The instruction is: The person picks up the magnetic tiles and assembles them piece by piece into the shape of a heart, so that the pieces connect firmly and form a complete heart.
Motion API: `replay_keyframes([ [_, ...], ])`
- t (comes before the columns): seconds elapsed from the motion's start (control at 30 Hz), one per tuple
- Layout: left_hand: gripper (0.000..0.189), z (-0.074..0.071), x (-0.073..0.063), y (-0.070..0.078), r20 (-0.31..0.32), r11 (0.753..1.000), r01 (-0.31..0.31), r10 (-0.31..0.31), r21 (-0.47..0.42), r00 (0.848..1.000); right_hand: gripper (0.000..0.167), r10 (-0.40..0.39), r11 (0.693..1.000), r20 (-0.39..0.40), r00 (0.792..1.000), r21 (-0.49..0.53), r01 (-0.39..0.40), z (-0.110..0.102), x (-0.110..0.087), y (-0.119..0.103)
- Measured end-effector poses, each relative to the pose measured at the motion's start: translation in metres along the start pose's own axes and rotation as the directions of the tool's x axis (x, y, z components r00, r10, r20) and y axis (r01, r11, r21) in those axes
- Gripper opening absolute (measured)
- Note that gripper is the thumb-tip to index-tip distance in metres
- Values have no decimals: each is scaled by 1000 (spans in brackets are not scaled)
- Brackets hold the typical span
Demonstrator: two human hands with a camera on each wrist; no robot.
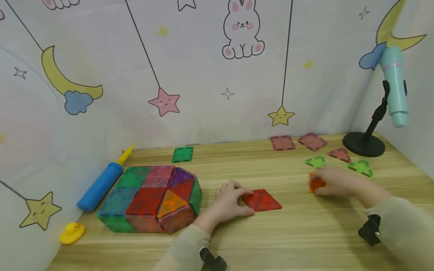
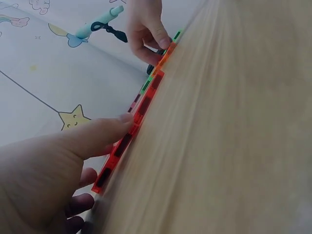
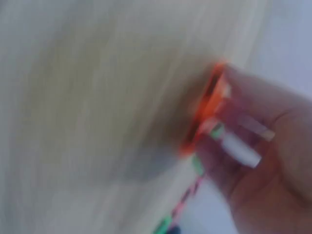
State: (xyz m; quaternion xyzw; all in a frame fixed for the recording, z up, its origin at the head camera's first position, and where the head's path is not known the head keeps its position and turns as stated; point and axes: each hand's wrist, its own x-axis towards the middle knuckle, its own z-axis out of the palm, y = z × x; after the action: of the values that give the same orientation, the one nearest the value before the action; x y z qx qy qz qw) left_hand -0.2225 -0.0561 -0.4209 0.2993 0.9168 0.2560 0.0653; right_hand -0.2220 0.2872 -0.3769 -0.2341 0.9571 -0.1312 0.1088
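Observation:
In the head view my left hand (image 1: pixel 228 202) is at the left end of a pair of flat red magnetic tiles (image 1: pixel 262 200) lying edge to edge on the table. The left wrist view shows its thumb against the near edge of the red tiles (image 2: pixel 118 148), with fingers on the far side. Farther right, my right hand (image 1: pixel 335 182) pinches an orange magnetic tile (image 1: pixel 317 183) between thumb and fingers. The blurred right wrist view has this orange tile (image 3: pixel 202 109) at the fingertips, close to the tabletop; part of it is hidden by the hand.
Left of the hands stands a block-shaped build of magnetic tiles (image 1: pixel 145 199). A blue pump (image 1: pixel 101 186) and yellow duck (image 1: pixel 72 233) lie beyond it. A green square tile (image 1: pixel 183 154), pink tiles (image 1: pixel 283 143) and light green triangles (image 1: pixel 361 168) lie farther back, near a microphone stand (image 1: pixel 364 144).

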Motion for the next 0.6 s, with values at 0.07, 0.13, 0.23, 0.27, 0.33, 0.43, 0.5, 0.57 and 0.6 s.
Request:
replay_keyframes([
  [0.07,45,1,-1,-1,-11,1000,9,-9,10,1000,22,-81,996,-17,997,19,82,5,8,-16],
  [0.13,44,2,-2,-1,-22,1000,14,-13,22,1000,21,-169,984,-18,986,56,169,12,17,-35],
  [0.23,43,3,-3,0,-41,999,18,-17,27,999,22,-253,963,-11,967,92,253,22,27,-61],
  [0.27,43,3,-2,1,-44,1000,22,-21,22,999,24,-254,961,-7,967,109,254,25,29,-68],
  [0.33,44,3,0,2,-66,999,37,-37,-1,997,31,-234,965,-7,972,121,233,29,31,-77],
  [0.43,50,-1,10,2,-174,992,86,-101,-95,980,39,-187,978,-22,982,94,189,32,30,-80],
  [0.5,57,-6,20,-2,-272,975,119,-168,-187,947,41,-178,981,-40,983,66,180,34,30,-78],
  [0.57,65,-12,31,-9,-364,946,149,-253,-289,897,40,-172,983,-53,984,55,175,34,30,-73],
  [0.6,68,-15,35,-14,-396,926,167,-301,-339,868,39,-161,984,-58,985,61,165,34,31,-71],
])
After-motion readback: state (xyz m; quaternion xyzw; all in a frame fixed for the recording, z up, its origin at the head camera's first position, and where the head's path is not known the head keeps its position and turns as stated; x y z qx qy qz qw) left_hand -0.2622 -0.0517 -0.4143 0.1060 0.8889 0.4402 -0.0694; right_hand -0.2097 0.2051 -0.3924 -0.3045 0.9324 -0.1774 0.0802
